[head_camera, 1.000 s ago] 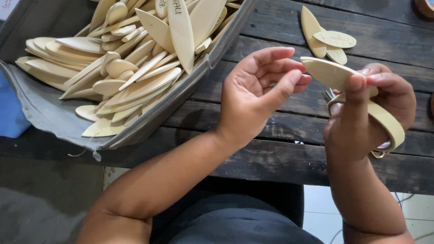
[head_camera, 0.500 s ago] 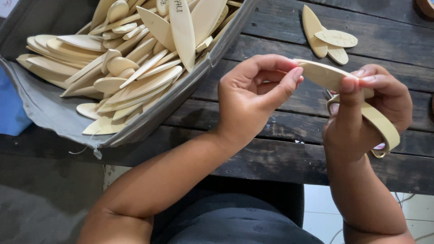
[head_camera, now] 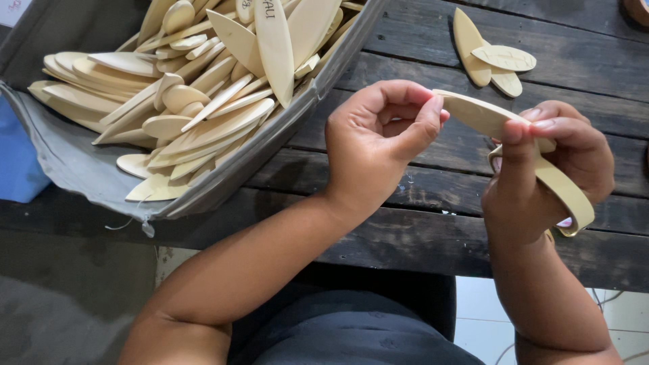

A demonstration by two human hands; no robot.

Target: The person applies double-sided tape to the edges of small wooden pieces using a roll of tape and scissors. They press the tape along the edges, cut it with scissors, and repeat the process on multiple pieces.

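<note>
A thin, light, stiff wooden blade is pinched at opposite ends by left hand and right hand, fingers closed.

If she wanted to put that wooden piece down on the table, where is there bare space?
The dark plank table is bare between the grey tray and the three loose leaf-shaped pieces, and along the near edge beneath the left hand and right hand. The tray is heaped full of wooden pieces; no room there.

Smooth matt pale wooden blanks; rough dark plank table.
</note>
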